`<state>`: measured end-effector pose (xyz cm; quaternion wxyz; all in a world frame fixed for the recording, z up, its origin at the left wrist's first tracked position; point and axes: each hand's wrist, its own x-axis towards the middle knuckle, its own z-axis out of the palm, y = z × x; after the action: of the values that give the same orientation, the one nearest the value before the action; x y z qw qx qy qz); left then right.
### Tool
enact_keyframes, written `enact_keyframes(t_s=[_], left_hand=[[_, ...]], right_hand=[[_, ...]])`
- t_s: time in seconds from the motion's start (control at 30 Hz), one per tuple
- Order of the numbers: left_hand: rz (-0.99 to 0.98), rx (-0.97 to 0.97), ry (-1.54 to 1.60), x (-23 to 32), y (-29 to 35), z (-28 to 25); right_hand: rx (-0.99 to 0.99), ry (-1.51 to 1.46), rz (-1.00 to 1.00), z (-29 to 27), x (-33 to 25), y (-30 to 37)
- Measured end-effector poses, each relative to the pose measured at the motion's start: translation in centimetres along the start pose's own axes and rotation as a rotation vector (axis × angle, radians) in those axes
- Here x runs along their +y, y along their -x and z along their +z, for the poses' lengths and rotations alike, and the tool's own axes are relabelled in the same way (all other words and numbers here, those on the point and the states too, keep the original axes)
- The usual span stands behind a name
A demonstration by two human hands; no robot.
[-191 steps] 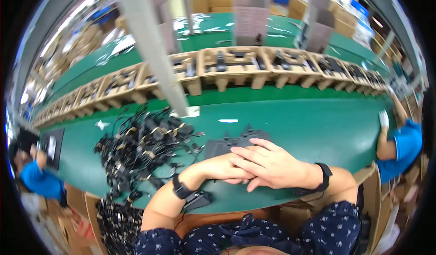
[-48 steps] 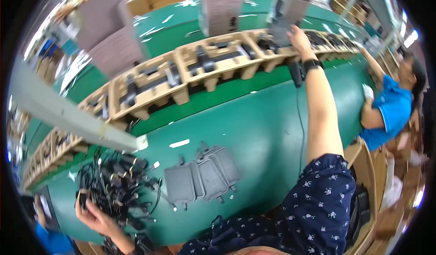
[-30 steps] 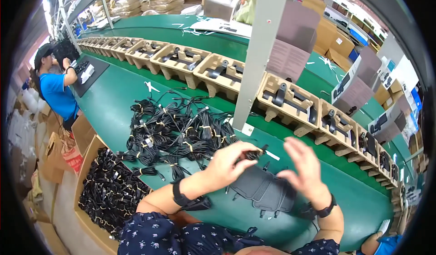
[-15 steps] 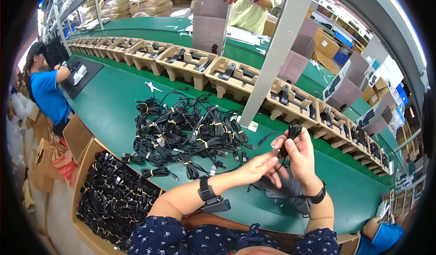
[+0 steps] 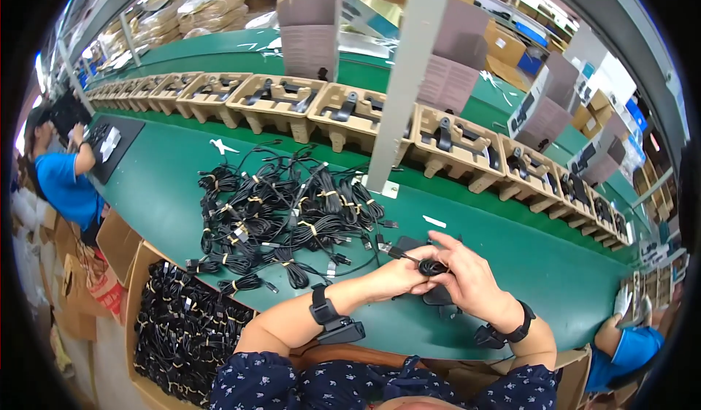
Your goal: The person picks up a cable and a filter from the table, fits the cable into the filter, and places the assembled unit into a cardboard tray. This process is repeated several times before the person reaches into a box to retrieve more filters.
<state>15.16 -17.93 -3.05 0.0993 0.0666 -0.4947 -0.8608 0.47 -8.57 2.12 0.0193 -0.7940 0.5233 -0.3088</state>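
Observation:
My left hand (image 5: 394,278) and my right hand (image 5: 471,282) meet over the green table (image 5: 511,264), close to its near edge. Both pinch a small black coiled cable (image 5: 432,267) between the fingertips. A short lead with a plug sticks out of the coil toward the left. Under my hands lie flat dark grey pouches (image 5: 438,295), mostly hidden. A big heap of black bundled cables (image 5: 285,213) with pale ties lies just left of my left hand. Each wrist wears a black band.
Moulded cardboard trays (image 5: 343,114) holding black parts run in a row along the far side. A white post (image 5: 405,81) rises behind the heap. A cardboard box of cables (image 5: 182,326) stands at lower left. People in blue work at the left (image 5: 66,187) and lower right (image 5: 621,344).
My hands have come down from in front of the trays to just above the table's near edge, still together on the black cable. The view has tilted down slightly.

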Motion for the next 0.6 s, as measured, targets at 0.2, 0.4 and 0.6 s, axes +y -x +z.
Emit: enact_keyframes(t_s=[0.2,0.4,0.6], left_hand=[[0.109,-0.019,-0.094,-0.7,-1.3,-0.6],[0.340,0.475,-0.477,-1.5,-1.7,-5.5],[0.328,0.530,-0.769,-3.6,-2.3,-7.2]], right_hand=[[-0.082,-0.118,0.301,-1.6,2.2,2.2],[0.534,0.281,0.536,-8.4,10.5,3.7],[0.727,0.833,0.845,-17.1,22.0,6.4]])
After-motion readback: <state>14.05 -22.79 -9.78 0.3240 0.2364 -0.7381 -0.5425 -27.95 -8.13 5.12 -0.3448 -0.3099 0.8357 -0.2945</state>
